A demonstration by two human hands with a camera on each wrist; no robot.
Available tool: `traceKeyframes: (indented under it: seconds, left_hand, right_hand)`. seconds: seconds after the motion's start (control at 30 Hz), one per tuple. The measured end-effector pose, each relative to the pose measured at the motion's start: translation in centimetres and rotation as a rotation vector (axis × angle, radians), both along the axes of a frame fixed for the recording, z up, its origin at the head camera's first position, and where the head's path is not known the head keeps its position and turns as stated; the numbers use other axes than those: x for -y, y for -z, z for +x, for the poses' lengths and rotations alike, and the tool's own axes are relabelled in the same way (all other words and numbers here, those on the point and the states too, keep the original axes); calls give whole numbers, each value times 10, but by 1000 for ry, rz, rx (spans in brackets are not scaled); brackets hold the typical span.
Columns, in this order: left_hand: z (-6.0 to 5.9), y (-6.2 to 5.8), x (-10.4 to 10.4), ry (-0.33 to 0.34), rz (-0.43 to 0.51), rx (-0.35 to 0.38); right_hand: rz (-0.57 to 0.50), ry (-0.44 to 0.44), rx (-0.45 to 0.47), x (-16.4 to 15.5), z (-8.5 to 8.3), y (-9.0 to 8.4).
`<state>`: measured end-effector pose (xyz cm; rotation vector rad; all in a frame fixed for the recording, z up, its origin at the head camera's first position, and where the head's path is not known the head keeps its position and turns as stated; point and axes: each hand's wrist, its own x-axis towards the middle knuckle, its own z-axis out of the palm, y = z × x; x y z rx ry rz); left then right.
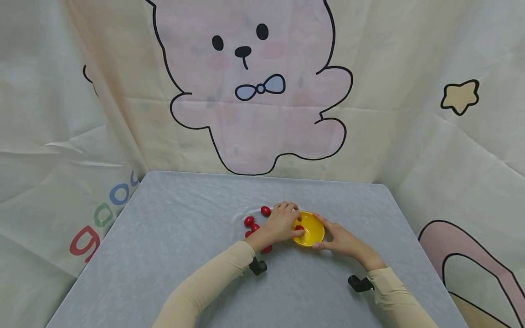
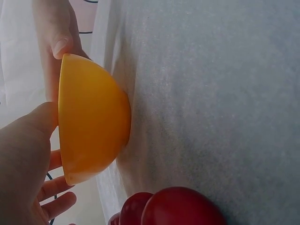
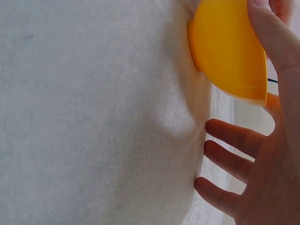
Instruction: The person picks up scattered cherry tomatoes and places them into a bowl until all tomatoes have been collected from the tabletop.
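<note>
A small yellow bowl point(image 1: 315, 231) stands on the cloth between both hands. My left hand point(image 1: 283, 223) reaches over its left rim, thumb and index fingertips dipping inside. Those fingertips pinch a red cherry tomato point(image 1: 300, 228) within the bowl; in the left wrist view the rim hides it. My right hand point(image 1: 342, 239) holds the bowl from the right, thumb on the near rim and index finger on the far side. In the right wrist view its other fingers point(image 3: 229, 161) reach down to the cloth beside the bowl.
Several more cherry tomatoes point(image 1: 249, 221) lie left of the bowl, partly covered by the left hand and wrist. Grey cloth covers the table point(image 1: 184, 228). A printed curtain point(image 1: 369, 114) hangs behind and on both sides. Black wrist mounts point(image 1: 361, 284) hang under the sleeves.
</note>
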<state>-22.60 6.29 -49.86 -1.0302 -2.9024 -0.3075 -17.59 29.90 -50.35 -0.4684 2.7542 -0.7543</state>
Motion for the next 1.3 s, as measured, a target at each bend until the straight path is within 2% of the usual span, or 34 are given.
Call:
traceKeyframes:
  seconds: [0.17, 0.47, 0.73, 1.0, 1.3]
  left_hand:
    - [0, 0, 1, 4, 24, 16]
    - [0, -2, 5, 13, 51, -11]
    - [0, -8, 11, 5, 71, -13]
    - [-1, -14, 23, -17, 58, -12]
    - [-4, -15, 40, -33, 105, -6]
  right_hand:
    - [2, 0, -6, 0, 0, 1]
    - [13, -4, -13, 0, -1, 3]
    - [4, -1, -15, 1, 0, 2]
    - [20, 7, -14, 0, 0, 3]
    - [27, 16, -1, 0, -1, 3]
